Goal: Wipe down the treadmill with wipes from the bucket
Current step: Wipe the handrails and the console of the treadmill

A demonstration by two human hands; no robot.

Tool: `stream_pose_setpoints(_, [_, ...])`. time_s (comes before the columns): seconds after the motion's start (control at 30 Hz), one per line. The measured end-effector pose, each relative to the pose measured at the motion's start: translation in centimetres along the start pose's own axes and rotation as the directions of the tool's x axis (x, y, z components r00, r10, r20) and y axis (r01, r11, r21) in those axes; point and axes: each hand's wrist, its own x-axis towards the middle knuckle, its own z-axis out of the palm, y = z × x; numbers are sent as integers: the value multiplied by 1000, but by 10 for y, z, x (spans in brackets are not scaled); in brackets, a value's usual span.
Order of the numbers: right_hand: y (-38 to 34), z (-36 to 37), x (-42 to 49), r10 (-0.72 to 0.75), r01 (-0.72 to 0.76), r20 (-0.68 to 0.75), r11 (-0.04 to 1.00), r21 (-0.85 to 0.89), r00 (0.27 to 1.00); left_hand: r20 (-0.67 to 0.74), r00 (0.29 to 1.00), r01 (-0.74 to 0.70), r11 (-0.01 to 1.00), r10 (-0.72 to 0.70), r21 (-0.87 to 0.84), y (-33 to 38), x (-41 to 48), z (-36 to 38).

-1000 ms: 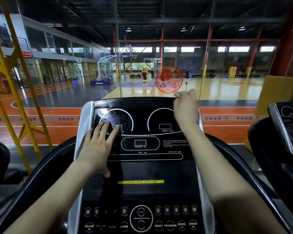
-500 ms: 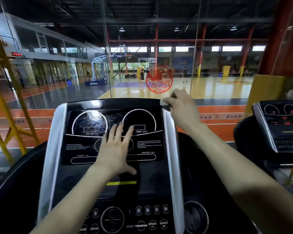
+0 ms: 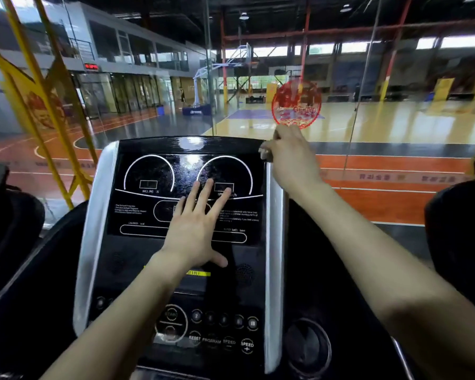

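The glossy black treadmill console [image 3: 137, 212] fills the middle of the view, tilted up toward the person, with two white dial outlines and small printed text on its face. At its top right corner a pale crumpled wipe [image 3: 264, 154] touches the edge (only a small bit of it shows). The right hand [image 3: 291, 157] has its fingers curled round that wipe. The left hand [image 3: 195, 234] lies flat on the display panel, fingers straight and fanned apart, thumb out to the side. Brushed silver side trim [image 3: 274, 242] frames the console, and a round black cup holder [image 3: 309, 346] sits low on the right. A red circular paper-cut decal [image 3: 296, 104] is stuck on the glass wall ahead, and yellow steel bracing [image 3: 47, 105] stands at the left.
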Motion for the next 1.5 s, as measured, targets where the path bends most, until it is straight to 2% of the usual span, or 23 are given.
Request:
stream_pose_setpoints(0.13, [-17, 7, -82, -110, 110, -63, 994, 1, 992, 0, 1000, 1, 1000, -1, 21, 0, -1, 1])
stream_pose_setpoints(0.2, [-37, 7, -151, -218, 217, 15, 975, 38, 976, 0, 1000, 5, 1000, -5, 27, 4, -1, 2])
stream_pose_setpoints(0.27, [-52, 8, -195, -236, 234, 86, 971, 41, 968, 6, 1000, 5, 1000, -5, 31, 6, -1, 1])
stream_pose_setpoints(0.37, [-48, 11, -160, -162, 163, 48, 987, -7, 986, 14, 1000, 5, 1000, -5, 24, 6, -1, 0])
stream_pose_setpoints(0.5, [-33, 5, -68, 21, -23, -46, 999, -32, 999, 4, 1000, 1, 1000, -1, 12, 2, -2, 0])
stream_pose_setpoints(0.53, [-32, 4, -64, 22, -23, -43, 999, -33, 999, -3, 1000, 0, 1000, 0, 11, 0, -3, 1])
stream_pose_setpoints(0.6, [-35, 5, -94, -24, 24, -30, 999, -23, 999, -18, 1000, -8, 1000, 8, 12, -2, -5, 4])
stream_pose_setpoints(0.67, [-51, 7, -159, -54, 52, 41, 997, 54, 998, -24, 1000, -18, 1000, 19, 7, -2, -5, 6])
stream_pose_setpoints(0.73, [-72, 7, -225, -42, 21, 168, 992, 127, 985, -31, 999, -16, 1000, 16, -2, 0, -6, 8])
stream_pose_setpoints(0.77, [-76, 9, -238, -33, 6, 175, 988, 154, 984, -42, 999, -9, 1000, 9, -8, 1, -6, 9])
stream_pose_setpoints(0.83, [-69, 12, -212, 29, -44, 104, 988, 146, 994, -55, 998, -7, 1000, 6, -21, 0, -4, 11])
stream_pose_setpoints(0.93, [-42, 5, -122, 184, -178, -46, 976, 126, 982, -52, 998, -23, 999, 22, -27, -1, -6, 14])
stream_pose_setpoints(1.0, [-25, -3, -76, 255, -248, -40, 960, 133, 966, -64, 998, -32, 999, 30, -36, -2, -8, 16])
stream_pose_setpoints(1.07, [-21, -3, -67, 254, -251, -13, 962, 111, 967, -78, 996, -48, 998, 44, -45, -4, -9, 19])
stream_pose_setpoints(1.13, [-30, 4, -100, 252, -249, -6, 959, 132, 968, -87, 995, -58, 997, 54, -46, -5, -10, 20])
stream_pose_setpoints(1.33, [-98, 22, -283, 303, -300, 40, 902, 310, 952, -125, 989, -84, 996, 81, -21, -8, -9, 32])
stream_pose_setpoints(1.43, [-109, 20, -289, 307, -336, 141, 898, 285, 941, -186, 977, -116, 993, 108, -31, -10, -16, 42])
stream_pose_setpoints(1.5, [-100, 19, -254, 317, -341, 133, 911, 233, 939, -227, 968, -124, 991, 110, -48, -12, -20, 45])
